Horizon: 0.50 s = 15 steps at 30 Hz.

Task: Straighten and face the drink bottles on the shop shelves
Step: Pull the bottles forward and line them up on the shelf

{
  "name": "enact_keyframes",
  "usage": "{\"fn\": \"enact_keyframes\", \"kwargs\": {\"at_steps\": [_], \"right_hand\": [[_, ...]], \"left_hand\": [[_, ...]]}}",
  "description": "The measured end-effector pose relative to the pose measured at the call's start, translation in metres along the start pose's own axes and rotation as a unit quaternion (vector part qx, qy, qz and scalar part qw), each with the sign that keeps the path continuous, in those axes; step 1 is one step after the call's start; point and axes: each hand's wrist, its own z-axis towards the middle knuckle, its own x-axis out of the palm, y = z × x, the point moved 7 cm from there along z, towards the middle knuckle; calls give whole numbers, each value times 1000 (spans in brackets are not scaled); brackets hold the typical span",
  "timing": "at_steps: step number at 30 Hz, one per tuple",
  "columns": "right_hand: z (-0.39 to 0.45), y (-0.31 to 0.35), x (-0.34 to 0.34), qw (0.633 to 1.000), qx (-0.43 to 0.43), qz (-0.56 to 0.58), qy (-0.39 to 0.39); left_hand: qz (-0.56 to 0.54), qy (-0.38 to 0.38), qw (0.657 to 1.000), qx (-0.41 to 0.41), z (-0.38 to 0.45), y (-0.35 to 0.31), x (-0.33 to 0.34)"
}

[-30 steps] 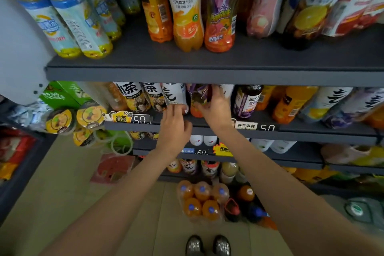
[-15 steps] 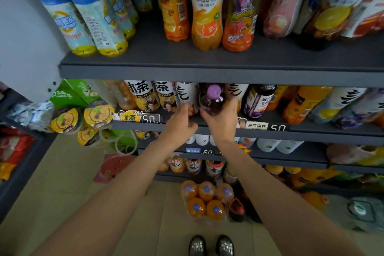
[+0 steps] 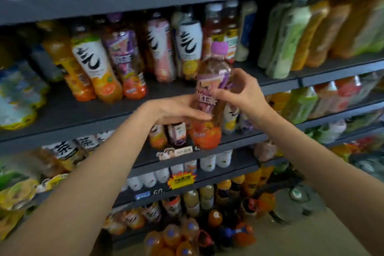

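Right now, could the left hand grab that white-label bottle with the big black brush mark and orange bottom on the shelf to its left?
Probably not yet: the left hand is busy holding the purple-capped bottle. The white-label bottle stands unblocked at the shelf front.

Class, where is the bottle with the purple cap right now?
In the head view, centre-right, the purple-capped bottle is off the shelves, held upright between the left hand and right hand.

Soft, even indoor light is falling across the shelves (image 3: 145, 110), casting only faint shadows beneath each board; motion blur is smearing the bottles (image 3: 291, 43) (worst toward the edges), and the wide lens is bending the shelf lines
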Motion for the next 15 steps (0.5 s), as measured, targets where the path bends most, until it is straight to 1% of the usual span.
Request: {"fn": "enact_keyframes", "kwargs": {"at_steps": [2, 4, 6, 8, 9, 11, 13, 14, 15], "right_hand": [[6, 4, -63, 996, 13, 83, -23], [8, -4, -125, 989, 37, 133, -49], [7, -16, -186, 989, 52, 125, -60], [1, -30, -249, 992, 67, 77, -77], [-3, -38, -280, 993, 74, 49, -76], [-11, -48, -332, 994, 87, 3, -67], [-15, -55, -376, 993, 93, -29, -72], [-13, -57, -396, 992, 90, -29, -84], [-11, -57, -414, 990, 88, -19, -104]], "left_hand": [[-30, 23, 998, 46, 34, -44, 35], [-40, 18, 996, 75, 73, -82, 76], [-24, -34, 995, 96, 120, -111, 117], [41, -116, 985, 119, 169, -137, 156], [84, -162, 975, 126, 194, -147, 174], [171, -258, 940, 144, 228, -173, 208], [241, -309, 905, 163, 253, -196, 236], [302, -323, 881, 167, 261, -211, 251], [368, -340, 849, 168, 270, -224, 262]]}}
